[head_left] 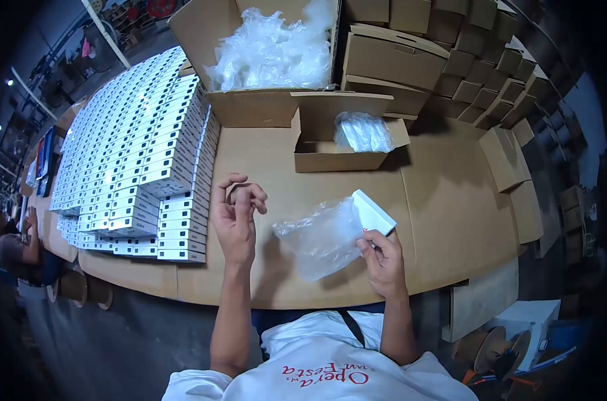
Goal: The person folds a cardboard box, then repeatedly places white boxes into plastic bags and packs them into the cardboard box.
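Note:
My right hand (383, 262) pinches a small white box (373, 213) together with a clear plastic bag (317, 238), thumb on top near the box's lower corner. The crinkled bag spreads out to the left of the box and overlaps its left side. My left hand (237, 212) is raised over the table, palm up, with its fingers loosely bent and apart and nothing in them. Beyond both hands stands an open cardboard box (340, 162), with a bubble-wrapped bundle (363, 132) at its right end.
A large stack of white printed boxes (139, 160) covers the table's left side. At the back, a big carton (250, 107) is full of clear plastic bags (273, 50). Folded brown cartons (393, 60) are piled at the back right. Another person (22, 247) is at far left.

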`<state>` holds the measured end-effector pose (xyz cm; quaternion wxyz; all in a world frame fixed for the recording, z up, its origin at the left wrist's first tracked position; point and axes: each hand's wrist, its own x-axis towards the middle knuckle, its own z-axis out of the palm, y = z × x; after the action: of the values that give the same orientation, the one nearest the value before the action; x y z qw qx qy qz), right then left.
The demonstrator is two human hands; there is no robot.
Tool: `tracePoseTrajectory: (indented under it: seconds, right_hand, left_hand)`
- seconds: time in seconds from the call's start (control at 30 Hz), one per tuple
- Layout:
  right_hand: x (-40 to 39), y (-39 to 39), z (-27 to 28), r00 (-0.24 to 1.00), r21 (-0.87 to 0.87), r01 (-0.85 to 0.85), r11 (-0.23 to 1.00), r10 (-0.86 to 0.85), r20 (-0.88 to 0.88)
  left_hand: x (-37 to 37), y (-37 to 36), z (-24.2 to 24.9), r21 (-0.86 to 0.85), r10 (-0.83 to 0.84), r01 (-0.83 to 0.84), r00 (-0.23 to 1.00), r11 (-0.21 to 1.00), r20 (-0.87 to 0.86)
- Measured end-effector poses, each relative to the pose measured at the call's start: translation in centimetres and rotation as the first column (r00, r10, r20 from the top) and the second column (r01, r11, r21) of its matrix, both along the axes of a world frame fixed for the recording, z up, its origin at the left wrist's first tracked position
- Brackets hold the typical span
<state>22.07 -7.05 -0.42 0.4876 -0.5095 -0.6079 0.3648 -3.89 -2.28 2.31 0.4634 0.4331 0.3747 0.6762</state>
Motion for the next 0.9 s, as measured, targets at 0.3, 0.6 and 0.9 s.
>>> tracePoseTrajectory:
  seconds: [0.3, 0.6, 0.9]
  right_hand:
    - [-1.4, -0.4, -1.0, 0.994, 0.027, -0.001, 1.0, 0.004, -0.113]
    - [2.5, 4.0, 6.2, 0.959, 0.44, -0.037, 0.897, 0.156, -0.237]
    - [1.3, 6.9, 9.3, 0.852, 0.391, -0.509, 0.767, 0.513, 0.102]
  left_hand:
    - [4.1, -5.2, -1.0, -0.371, -0.316, 0.197, 0.902, 0.908, -0.294]
    - [4.4, -5.4, -1.5, -0.191, -0.214, 0.135, 0.845, 0.972, -0.49]
    - [4.7, -5.2, -1.3, -0.192, -0.179, 0.09, 0.835, 0.977, -0.521]
